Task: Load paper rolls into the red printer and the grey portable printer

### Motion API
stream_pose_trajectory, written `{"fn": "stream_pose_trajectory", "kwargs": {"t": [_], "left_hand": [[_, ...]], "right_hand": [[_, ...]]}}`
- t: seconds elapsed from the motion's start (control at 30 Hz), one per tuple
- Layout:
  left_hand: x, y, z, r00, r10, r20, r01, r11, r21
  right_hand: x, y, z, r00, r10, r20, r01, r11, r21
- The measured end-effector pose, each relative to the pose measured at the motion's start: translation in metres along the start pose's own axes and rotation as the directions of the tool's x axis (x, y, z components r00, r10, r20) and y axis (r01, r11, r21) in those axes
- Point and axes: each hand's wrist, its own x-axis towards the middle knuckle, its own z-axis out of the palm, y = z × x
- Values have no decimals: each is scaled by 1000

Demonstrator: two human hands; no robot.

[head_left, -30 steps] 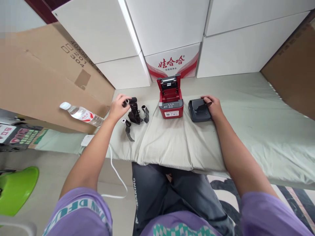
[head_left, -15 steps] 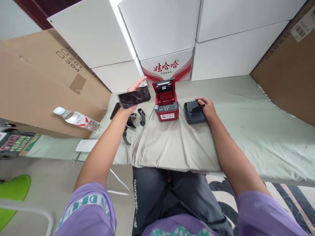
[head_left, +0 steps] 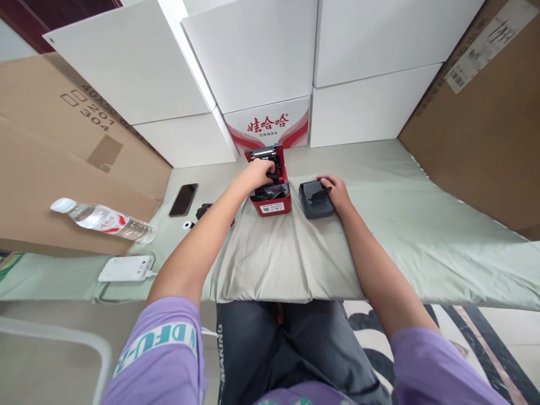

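Note:
My left hand (head_left: pixel 260 171) reaches into the open red printer (head_left: pixel 276 207), whose lid is tilted back. Its fingers are closed on a black roll (head_left: pixel 272 178), partly hidden by the hand and the printer. A dark glossy strip (head_left: pixel 274 191) from it lies over the printer's front. My right hand (head_left: pixel 336 192) rests at the right edge of a dark grey portable printer (head_left: pixel 317 209). A small dark strip (head_left: pixel 323 193) sticks out by its thumb, over the device's top. More black rolls (head_left: pixel 204 210) lie behind my left forearm, mostly covered.
A phone (head_left: pixel 184 199) lies at the left, with a water bottle (head_left: pixel 109 220) leaning on a cardboard box (head_left: pixel 63 163). A white power bank (head_left: pixel 126 269) with a cable sits near the table's front edge. White boxes (head_left: pixel 253 56) line the back; another cardboard box (head_left: pixel 485 129) stands right.
My left hand has carried the black roll from the left of the red printer into its open compartment. The phone it covered now shows. My right hand stays at the grey printer.

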Motion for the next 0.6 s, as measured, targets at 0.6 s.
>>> {"fn": "stream_pose_trajectory", "kwargs": {"t": [0.6], "left_hand": [[0, 1, 14, 995, -55, 79, 65, 990, -129]], "right_hand": [[0, 1, -1, 1000, 20, 9, -21, 1000, 11]]}}
